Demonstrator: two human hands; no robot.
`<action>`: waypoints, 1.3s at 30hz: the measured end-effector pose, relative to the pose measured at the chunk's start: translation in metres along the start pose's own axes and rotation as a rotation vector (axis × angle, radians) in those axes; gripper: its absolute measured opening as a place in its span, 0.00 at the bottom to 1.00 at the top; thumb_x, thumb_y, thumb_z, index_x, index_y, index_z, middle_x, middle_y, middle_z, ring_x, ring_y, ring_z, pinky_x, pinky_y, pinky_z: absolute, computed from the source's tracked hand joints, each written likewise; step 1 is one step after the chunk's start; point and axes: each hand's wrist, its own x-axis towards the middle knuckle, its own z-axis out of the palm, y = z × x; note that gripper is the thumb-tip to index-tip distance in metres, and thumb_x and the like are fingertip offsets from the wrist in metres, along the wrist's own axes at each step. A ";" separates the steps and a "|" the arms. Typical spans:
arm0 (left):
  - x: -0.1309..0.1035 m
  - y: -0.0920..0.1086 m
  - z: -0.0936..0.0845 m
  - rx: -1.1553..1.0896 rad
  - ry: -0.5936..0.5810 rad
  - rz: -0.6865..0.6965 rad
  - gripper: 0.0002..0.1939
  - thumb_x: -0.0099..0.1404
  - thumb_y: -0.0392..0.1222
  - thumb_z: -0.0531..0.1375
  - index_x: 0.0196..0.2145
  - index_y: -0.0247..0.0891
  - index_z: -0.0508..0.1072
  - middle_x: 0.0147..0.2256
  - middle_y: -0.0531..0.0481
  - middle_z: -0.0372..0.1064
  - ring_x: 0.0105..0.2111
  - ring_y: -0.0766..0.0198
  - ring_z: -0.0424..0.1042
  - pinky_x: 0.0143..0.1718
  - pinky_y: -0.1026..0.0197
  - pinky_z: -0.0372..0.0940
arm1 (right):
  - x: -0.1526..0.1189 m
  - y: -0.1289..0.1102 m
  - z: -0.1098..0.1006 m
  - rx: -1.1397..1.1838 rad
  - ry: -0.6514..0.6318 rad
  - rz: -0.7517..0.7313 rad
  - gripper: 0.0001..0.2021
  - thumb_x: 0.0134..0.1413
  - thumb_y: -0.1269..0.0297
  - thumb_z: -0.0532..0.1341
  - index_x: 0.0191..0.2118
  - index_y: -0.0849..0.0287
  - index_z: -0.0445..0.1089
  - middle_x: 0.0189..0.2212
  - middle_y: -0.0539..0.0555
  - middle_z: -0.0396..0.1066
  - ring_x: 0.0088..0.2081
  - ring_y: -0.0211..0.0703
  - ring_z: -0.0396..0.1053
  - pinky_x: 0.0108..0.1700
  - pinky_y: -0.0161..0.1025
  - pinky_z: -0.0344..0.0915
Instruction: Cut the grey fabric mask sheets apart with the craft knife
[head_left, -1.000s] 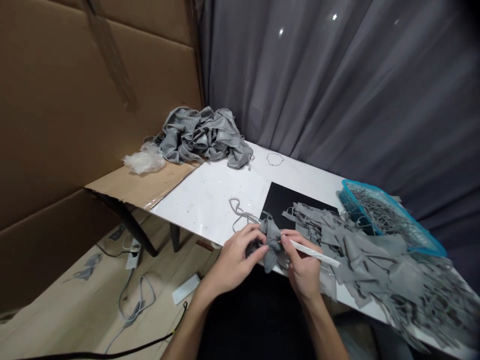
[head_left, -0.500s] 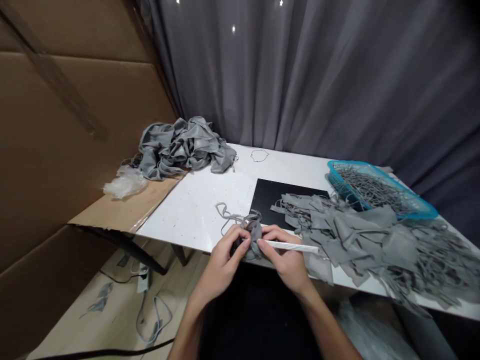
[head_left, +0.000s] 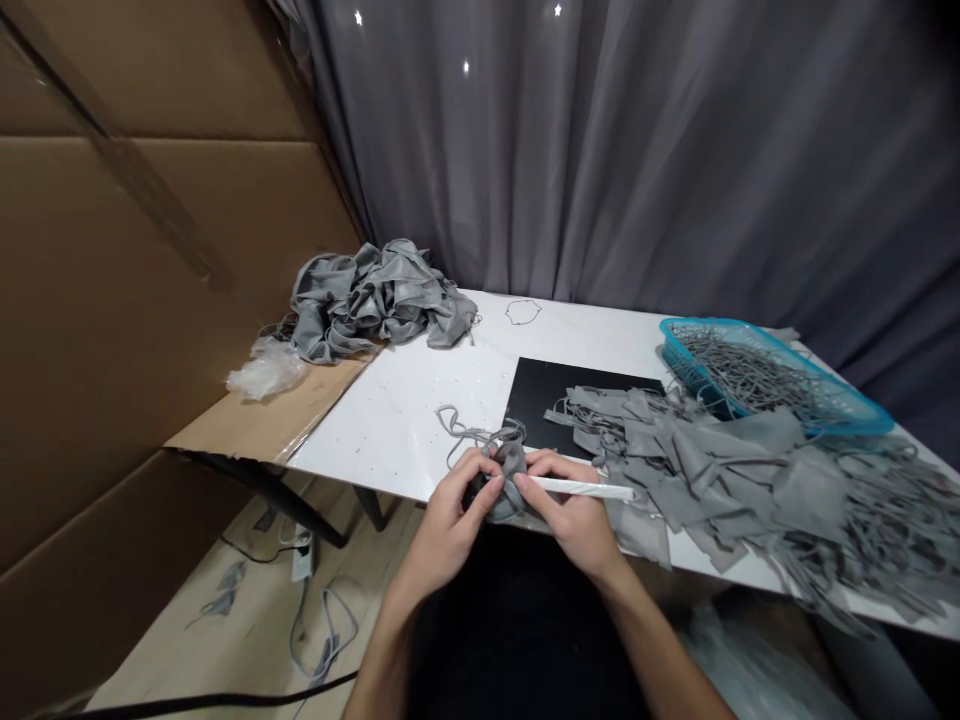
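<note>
Between my two hands, at the table's front edge, is a small bunched piece of grey fabric [head_left: 511, 462] with thin grey straps [head_left: 457, 425] trailing off to the left. My left hand [head_left: 465, 510] pinches its left side between thumb and fingers. My right hand [head_left: 574, 505] grips the right side, and a slim white stick-like item [head_left: 589, 489] lies in the same hand, pointing right. What the fingertips do inside the folds is hidden. Right beside my right hand spreads a pile of flat grey fabric pieces [head_left: 675, 450], partly over a black mat [head_left: 536, 400].
A blue basket [head_left: 847, 408] of thin grey cords stands at the right. Grey fabric is heaped [head_left: 397, 290] at the back left, beside a crumpled clear plastic bag [head_left: 268, 370]. A thin dark loop [head_left: 523, 312] lies near the curtain. Cardboard [head_left: 135, 300] walls the left.
The view has shifted slightly, so the table and its contents appear a little further right. Both hands keep nearly the same hold on the grey fabric.
</note>
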 end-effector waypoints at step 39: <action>-0.002 -0.007 -0.007 0.098 -0.034 0.037 0.10 0.84 0.49 0.57 0.46 0.45 0.74 0.60 0.43 0.64 0.69 0.52 0.63 0.72 0.54 0.55 | -0.010 0.006 0.017 -0.302 0.141 -0.113 0.11 0.71 0.61 0.68 0.32 0.52 0.77 0.37 0.55 0.83 0.45 0.54 0.80 0.53 0.50 0.71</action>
